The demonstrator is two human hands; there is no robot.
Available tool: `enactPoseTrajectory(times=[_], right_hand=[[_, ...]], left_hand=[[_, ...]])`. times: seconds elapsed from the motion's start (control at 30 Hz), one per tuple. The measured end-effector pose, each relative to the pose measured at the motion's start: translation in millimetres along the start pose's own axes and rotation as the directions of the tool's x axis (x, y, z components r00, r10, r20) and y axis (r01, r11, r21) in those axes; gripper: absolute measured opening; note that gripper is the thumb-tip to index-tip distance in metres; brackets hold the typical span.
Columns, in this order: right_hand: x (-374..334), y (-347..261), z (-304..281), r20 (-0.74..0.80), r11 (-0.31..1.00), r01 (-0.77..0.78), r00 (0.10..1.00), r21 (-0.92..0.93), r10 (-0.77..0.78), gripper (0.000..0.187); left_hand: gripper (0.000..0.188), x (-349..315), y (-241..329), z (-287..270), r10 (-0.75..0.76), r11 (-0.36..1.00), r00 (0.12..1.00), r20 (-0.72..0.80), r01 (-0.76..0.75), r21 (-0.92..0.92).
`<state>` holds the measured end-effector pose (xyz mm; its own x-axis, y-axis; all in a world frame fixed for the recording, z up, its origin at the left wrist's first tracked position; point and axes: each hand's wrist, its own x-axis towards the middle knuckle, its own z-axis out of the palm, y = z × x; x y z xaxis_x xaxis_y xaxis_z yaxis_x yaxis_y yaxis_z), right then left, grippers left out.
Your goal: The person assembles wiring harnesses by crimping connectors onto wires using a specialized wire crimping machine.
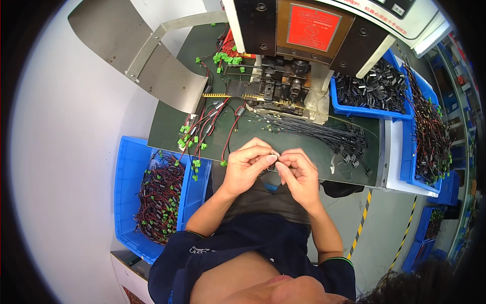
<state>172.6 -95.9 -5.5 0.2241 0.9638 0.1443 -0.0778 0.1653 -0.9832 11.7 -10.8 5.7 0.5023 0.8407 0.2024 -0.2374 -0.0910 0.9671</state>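
Note:
My left hand (248,164) and my right hand (298,172) meet just in front of the bench's near edge, fingertips pinched close together. Between them is something small, with a thin dark wire loop showing below; the fingers hide most of it, so its kind cannot be told. Beyond my hands, a bundle of black wires (314,133) with dark ends lies on the green bench (167,124). To the left are red and black wires with green connectors (195,134). A crimping press (283,83) stands at the back, a brass-coloured terminal strip (215,95) feeding into its left side.
At lower left, a blue bin (124,187) holds a heap of wired green connectors. A blue tray of black housings (372,86) sits right of the press, beside another blue bin (407,152) of wires. A curved metal guard (172,76) juts in from the upper left.

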Motion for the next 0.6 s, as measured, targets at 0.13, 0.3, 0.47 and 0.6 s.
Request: enactPoseTrajectory(times=[0.13, 0.3, 0.47, 0.6], right_hand=[[8.6, -3.7, 6.5, -0.025, 0.999, 0.04, 0.999, 0.001, -0.04, 0.01], [4.9, 0.7, 8.0, -0.033, 0.991, -0.056, 0.998, 0.124, 0.06, 0.012], [2.9, 5.9, 10.6, -0.062, 0.974, -0.051, 0.996, 0.221, 0.066, 0.012], [2.0, 7.3, 12.7, -0.066, 0.969, -0.054, 0.995, 0.239, 0.072, 0.013]], left_hand=[[0.011, -1.9, -0.3, 1.5, -0.029, 1.0, 0.998, -0.047, 0.029, -0.007], [0.018, -2.6, -5.7, -2.5, -0.079, 0.989, 0.995, -0.063, 0.07, -0.132], [0.019, -1.0, -8.6, -5.5, -0.151, 0.952, 0.988, -0.036, 0.136, -0.274], [0.022, 2.9, -7.2, -4.5, -0.152, 0.95, 0.987, -0.051, 0.131, -0.283]])
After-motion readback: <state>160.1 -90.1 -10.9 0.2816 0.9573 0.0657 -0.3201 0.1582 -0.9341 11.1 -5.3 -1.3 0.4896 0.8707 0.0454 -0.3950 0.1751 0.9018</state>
